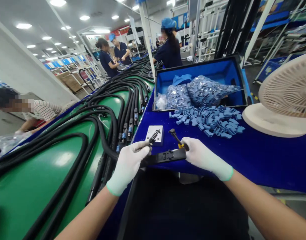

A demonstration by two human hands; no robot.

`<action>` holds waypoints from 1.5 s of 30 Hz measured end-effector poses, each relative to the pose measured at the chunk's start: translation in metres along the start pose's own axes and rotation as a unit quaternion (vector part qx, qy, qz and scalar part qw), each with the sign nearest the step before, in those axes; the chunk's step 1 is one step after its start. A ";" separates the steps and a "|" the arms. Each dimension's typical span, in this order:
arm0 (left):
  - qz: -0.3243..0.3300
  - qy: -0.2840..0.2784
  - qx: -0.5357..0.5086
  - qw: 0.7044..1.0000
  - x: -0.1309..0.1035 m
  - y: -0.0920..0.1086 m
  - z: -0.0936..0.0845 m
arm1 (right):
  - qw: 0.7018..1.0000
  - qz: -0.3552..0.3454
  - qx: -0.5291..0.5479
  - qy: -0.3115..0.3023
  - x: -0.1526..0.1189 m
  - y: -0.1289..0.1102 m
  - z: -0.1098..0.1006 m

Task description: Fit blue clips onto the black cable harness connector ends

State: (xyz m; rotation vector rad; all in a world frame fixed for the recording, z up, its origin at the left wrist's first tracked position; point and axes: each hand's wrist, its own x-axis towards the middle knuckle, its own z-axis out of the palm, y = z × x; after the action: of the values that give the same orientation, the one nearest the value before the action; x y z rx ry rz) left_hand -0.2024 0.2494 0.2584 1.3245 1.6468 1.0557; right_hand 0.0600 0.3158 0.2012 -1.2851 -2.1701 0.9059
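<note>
My left hand (pixel 131 163), in a white glove, pinches a small black ribbed part (pixel 155 136) between thumb and fingertips. My right hand (pixel 201 156), gloved too, is closed around a black and yellow hand tool (pixel 177 137) that resembles a small hammer; the fingers hide part of its handle. Between the hands lies a black flat-sided hose end piece (pixel 169 155) with small raised details on top. Its right end touches or nearly touches my right fingers. Just beyond my left fingertips is a white block (pixel 159 141) on the blue tabletop.
Loose blue plastic pieces (pixel 210 120) are heaped before a blue bin (pixel 225 71) holding bagged ones. A beige fan (pixel 290 90) stands at right. Black hoses (pixel 110 123) cover much of the green conveyor (pixel 65 160) at left. Several people work around it.
</note>
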 end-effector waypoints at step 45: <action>0.112 -0.212 0.090 0.967 0.056 0.026 -0.014 | 0.987 -0.138 -0.069 0.052 0.008 -0.037 0.048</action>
State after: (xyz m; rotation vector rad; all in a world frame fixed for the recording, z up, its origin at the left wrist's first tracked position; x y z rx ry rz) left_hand -0.2160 0.3053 0.2840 1.7496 1.3143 0.6906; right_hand 0.0026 0.2955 0.1967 -1.0326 -2.2873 0.5756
